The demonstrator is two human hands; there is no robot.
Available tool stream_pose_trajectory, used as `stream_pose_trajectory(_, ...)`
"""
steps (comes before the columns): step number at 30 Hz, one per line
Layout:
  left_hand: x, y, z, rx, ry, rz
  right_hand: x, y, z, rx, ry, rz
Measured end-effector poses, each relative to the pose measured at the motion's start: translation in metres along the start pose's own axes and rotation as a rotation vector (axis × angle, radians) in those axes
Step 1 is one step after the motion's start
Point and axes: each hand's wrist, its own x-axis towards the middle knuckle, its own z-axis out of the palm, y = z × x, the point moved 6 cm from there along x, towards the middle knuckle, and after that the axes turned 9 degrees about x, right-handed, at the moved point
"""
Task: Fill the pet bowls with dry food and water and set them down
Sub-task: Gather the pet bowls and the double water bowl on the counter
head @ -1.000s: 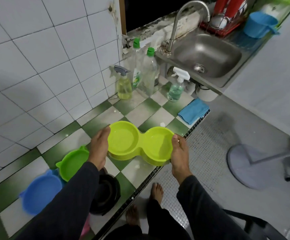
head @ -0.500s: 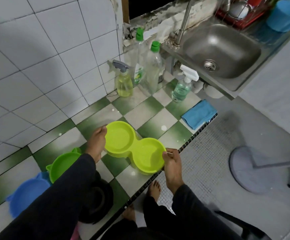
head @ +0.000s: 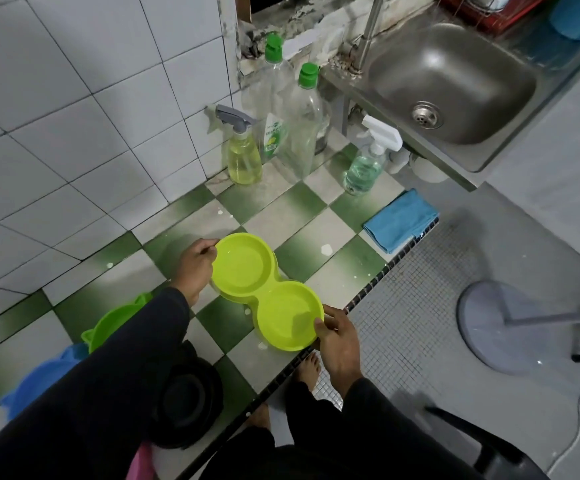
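A lime-green double pet bowl (head: 264, 289) with two empty round wells sits low over the green-and-white checkered counter (head: 316, 216), angled from upper left to lower right. My left hand (head: 195, 268) grips the rim of its far well. My right hand (head: 337, 341) pinches the rim of its near well at the counter's front edge. A green single bowl (head: 115, 323), a blue bowl (head: 39, 379) and a black bowl (head: 188, 396) lie to the left, partly hidden by my left sleeve.
Two clear bottles with green caps (head: 299, 123), a yellow spray bottle (head: 243, 154) and a green spray bottle (head: 364, 164) stand by the tiled wall. A steel sink (head: 455, 88) lies at the upper right, a folded blue cloth (head: 399, 220) near the edge. A fan base (head: 503, 327) stands on the floor.
Both hands have lowered the double bowl toward the counter and turned it more diagonal. The view has shifted closer and further down.
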Motion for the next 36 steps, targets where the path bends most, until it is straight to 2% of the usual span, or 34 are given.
stream_pose_trajectory(5, 0.003, -0.002, 0.003, 0.027, -0.047, -0.018, 0.002, 0.003, 0.002, -0.119, 0.03, -0.013)
stream_pose_trajectory(16, 0.003, 0.002, 0.012, 0.072, -0.106, 0.028, 0.003, 0.004, 0.003, -0.213, 0.037, -0.024)
stream_pose_trajectory(29, 0.002, -0.001, 0.012, 0.121, -0.141, 0.056, 0.003, 0.004, 0.004, -0.213, 0.029, 0.004)
stream_pose_trajectory(33, -0.002, 0.001, 0.01, 0.182, -0.163, 0.032, 0.007, -0.003, 0.005, -0.311, -0.033, -0.027)
stream_pose_trajectory(36, -0.01, 0.005, 0.005, 0.324, -0.144, 0.026, 0.016, -0.015, 0.001, -0.458, -0.058, -0.073)
